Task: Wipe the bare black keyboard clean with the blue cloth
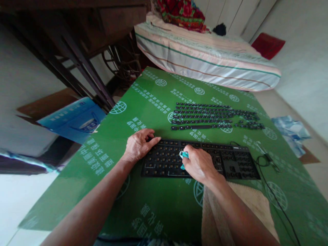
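The stripped black keyboard [164, 159] lay before me on the green table [153, 102]. My left hand [139, 143] rested at its ten o'clock corner, thumb on the edge; whether those fingers gripped it, I couldn't tell. My right hand [198, 162] pinched a teal-and-white tool [183, 154] over its middle. Keycaps [202, 127] sat in rows towards one o'clock, a towel [252, 196] towards five.

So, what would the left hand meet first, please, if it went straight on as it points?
Probably the keycaps, at the left end of their rows: the left hand points that way from the keyboard. Depth makes the row uncertain.
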Action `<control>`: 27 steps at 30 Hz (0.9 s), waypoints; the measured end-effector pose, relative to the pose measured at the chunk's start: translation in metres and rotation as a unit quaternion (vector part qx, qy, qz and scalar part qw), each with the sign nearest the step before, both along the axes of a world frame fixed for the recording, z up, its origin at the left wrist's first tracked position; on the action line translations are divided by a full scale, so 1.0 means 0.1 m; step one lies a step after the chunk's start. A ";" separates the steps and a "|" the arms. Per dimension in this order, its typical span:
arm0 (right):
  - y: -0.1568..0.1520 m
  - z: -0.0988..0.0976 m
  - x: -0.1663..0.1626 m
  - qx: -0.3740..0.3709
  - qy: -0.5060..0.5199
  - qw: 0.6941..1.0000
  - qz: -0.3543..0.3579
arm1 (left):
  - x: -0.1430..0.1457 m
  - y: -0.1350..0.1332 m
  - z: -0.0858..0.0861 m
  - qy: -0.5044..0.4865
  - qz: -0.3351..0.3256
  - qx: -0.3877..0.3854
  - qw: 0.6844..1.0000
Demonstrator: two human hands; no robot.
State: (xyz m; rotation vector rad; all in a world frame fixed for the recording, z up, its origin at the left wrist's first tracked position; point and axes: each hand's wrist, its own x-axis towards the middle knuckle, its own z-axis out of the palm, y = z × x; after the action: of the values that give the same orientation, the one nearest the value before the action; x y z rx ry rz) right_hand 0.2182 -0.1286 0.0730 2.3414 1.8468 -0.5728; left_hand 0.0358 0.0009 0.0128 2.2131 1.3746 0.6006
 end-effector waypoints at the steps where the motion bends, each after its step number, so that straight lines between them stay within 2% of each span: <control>1: 0.00 0.00 -0.02 -0.006 -0.002 1.000 -0.001 | 0.00 0.00 0.00 -0.001 0.000 0.000 1.000; 6: -0.04 0.01 -0.03 -0.025 0.007 1.000 0.012 | 0.00 -0.01 0.00 -0.013 -0.002 -0.001 1.000; 12: -0.02 -0.02 -0.04 -0.001 0.005 1.000 -0.002 | 0.00 -0.01 -0.01 -0.017 -0.006 0.005 1.000; 17: -0.04 0.00 -0.04 -0.013 0.003 0.999 0.041 | 0.00 -0.02 0.00 -0.015 -0.005 0.001 1.000; 22: 0.00 0.05 -0.07 -0.005 -0.016 0.999 0.043 | 0.00 -0.02 -0.01 -0.014 -0.002 0.000 1.000; 27: 0.06 0.09 -0.09 -0.017 -0.022 0.996 0.080 | -0.01 -0.01 -0.02 -0.016 -0.004 -0.004 1.000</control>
State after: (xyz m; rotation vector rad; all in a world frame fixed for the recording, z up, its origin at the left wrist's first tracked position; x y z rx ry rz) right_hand 0.2090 -0.1223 0.0819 2.1428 1.9647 -0.5243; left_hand 0.0349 -0.0002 0.0110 2.1931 1.3492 0.6240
